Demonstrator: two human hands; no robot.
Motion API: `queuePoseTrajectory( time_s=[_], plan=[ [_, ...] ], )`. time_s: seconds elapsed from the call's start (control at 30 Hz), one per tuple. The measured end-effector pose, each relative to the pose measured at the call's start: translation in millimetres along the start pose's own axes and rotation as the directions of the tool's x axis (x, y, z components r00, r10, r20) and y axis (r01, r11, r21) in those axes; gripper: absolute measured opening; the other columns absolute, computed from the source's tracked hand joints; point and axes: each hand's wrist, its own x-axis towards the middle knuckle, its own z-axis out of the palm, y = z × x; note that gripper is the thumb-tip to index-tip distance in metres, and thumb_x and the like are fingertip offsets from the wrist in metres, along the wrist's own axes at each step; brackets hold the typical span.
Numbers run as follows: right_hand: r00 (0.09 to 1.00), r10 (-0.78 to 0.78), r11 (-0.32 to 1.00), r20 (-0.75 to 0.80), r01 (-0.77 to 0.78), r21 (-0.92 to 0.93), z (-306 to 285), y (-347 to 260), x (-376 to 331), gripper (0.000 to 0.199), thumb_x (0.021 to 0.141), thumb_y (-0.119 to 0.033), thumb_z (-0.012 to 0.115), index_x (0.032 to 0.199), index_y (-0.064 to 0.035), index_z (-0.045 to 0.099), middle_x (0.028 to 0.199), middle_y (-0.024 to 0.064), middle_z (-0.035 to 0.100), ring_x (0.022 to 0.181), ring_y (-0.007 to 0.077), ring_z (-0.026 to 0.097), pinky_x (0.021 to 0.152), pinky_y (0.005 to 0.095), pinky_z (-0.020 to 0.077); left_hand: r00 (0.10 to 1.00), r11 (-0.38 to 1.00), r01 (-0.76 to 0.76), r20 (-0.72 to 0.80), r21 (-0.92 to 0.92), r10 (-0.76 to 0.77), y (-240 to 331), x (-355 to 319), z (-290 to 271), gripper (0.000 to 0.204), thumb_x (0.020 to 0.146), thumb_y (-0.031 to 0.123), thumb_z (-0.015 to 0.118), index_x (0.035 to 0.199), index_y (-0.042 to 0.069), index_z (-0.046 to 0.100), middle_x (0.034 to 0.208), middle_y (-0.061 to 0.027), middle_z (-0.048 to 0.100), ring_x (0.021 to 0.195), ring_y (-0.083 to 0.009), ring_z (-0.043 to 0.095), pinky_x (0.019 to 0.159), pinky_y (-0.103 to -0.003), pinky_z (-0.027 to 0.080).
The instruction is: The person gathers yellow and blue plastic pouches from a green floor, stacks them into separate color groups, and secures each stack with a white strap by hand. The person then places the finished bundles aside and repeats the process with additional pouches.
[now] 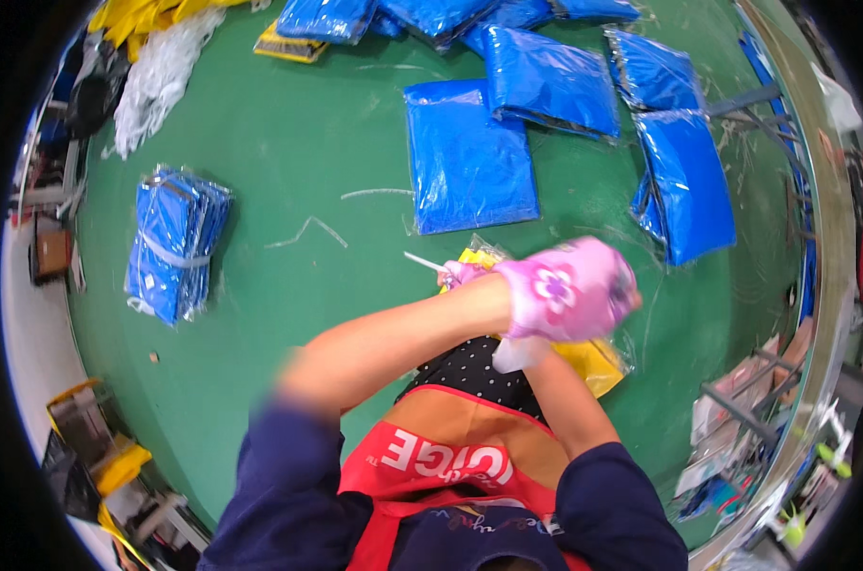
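My forearms are crossed over the table, the left one on top. My left hand (574, 290), in a pink flowered glove, is closed and reaches to the right; motion smears its fingertips, and what they hold is hidden. Beneath the left forearm, my right hand (464, 274) points left, its gloved fingers pinched around a thin white strip (422, 261) whose end sticks out. Under both hands lies a yellow package (593, 365) in clear plastic, mostly covered by my arms.
Several blue plastic-wrapped packages (474, 162) lie at the far middle and right. A blue stack (171, 247) bound with a white band sits at the left. White strips (165, 81) are heaped far left beside yellow material (150, 19). The green table (298, 276) has a raised edge (822, 247).
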Motion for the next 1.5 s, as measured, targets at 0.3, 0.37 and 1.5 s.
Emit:
queuePoseTrajectory(
  time_s=[0.3, 0.37, 1.5],
  plan=[
    [0.963, -0.123, 0.879, 0.242, -0.008, 0.478, -70, -74, -35, 0.026, 0.088, -0.007, 0.044, 0.11, -0.0006, 0.055, 0.111, 0.0094, 0.058, 0.083, 0.0138, 0.053, 0.075, 0.0236, 0.0431, 0.965, 0.999, 0.041, -0.259, -0.015, -0.044, -65, -23, -81, 0.036, 0.092, 0.033, 0.043, 0.104, 0.003, 0.059, 0.098, -0.0131, 0.062, 0.091, -0.0222, 0.059, 0.081, -0.032, 0.046],
    [0.957, -0.08, 0.763, 0.278, -0.121, 0.635, -78, -91, -38, 0.019, 0.088, -0.007, 0.044, 0.099, -0.0002, 0.058, 0.097, 0.01, 0.062, 0.084, 0.0163, 0.057, 0.078, 0.0251, 0.0453, 0.828, 0.982, 0.138, -0.528, -0.128, -0.186, -124, -70, -81, 0.045, 0.096, 0.04, 0.034, 0.109, 0.003, 0.056, 0.105, -0.0114, 0.058, 0.093, -0.0193, 0.056, 0.087, -0.034, 0.044],
    [0.995, -0.087, 0.815, 0.041, 0.095, -0.572, -82, -119, -113, 0.021, 0.084, -0.027, 0.057, 0.094, -0.0107, 0.064, 0.087, 0.0072, 0.064, 0.081, 0.0214, 0.061, 0.076, 0.0369, 0.0456, 0.377, 0.32, -0.22, -0.382, -0.922, -0.844, -216, -181, 76, 0.018, 0.089, 0.021, 0.057, 0.09, 0.004, 0.06, 0.074, -0.0045, 0.061, 0.073, -0.0158, 0.059, 0.072, -0.03, 0.051]
  ],
)
